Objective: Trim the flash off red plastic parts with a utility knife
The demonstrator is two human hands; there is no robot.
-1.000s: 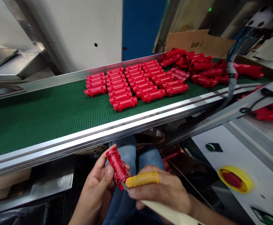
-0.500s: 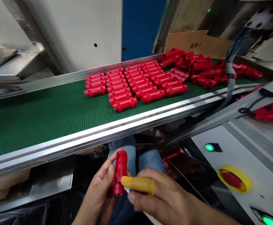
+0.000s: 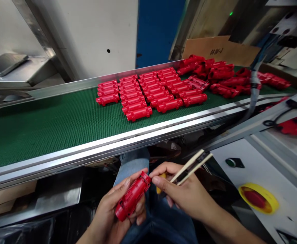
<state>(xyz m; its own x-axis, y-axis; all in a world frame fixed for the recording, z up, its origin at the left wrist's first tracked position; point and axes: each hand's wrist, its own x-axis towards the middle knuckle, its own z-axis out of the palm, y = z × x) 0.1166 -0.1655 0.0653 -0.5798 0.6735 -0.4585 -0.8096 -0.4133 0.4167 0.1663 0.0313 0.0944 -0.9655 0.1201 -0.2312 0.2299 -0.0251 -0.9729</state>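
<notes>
My left hand (image 3: pixel 116 205) is closed around a red plastic cylindrical housing (image 3: pixel 133 196), which lies tilted, its upper end pointing up and right. Slots and dark openings run along its side. At that upper end, the fingertips of my right hand (image 3: pixel 180 188) touch or nearly touch the rim. A slim cream-and-black handle, apparently a utility knife (image 3: pixel 191 166), is gripped in my right hand and points up and right; its working end is hidden. A yellow finger cot (image 3: pixel 161 183) covers one right finger, partly behind the thumb.
A green conveyor belt (image 3: pixel 61 118) with a metal edge rail crosses in front. Rows of red housings (image 3: pixel 150 89) lie on it, with a loose heap (image 3: pixel 219 73) farther right. At right stands a control panel with a yellow-ringed red button (image 3: pixel 258 198).
The red housing has turned from nearly upright to a rightward tilt. My right hand has moved up to its upper end, and the knife handle has swung into view. The camera view has shifted slightly.
</notes>
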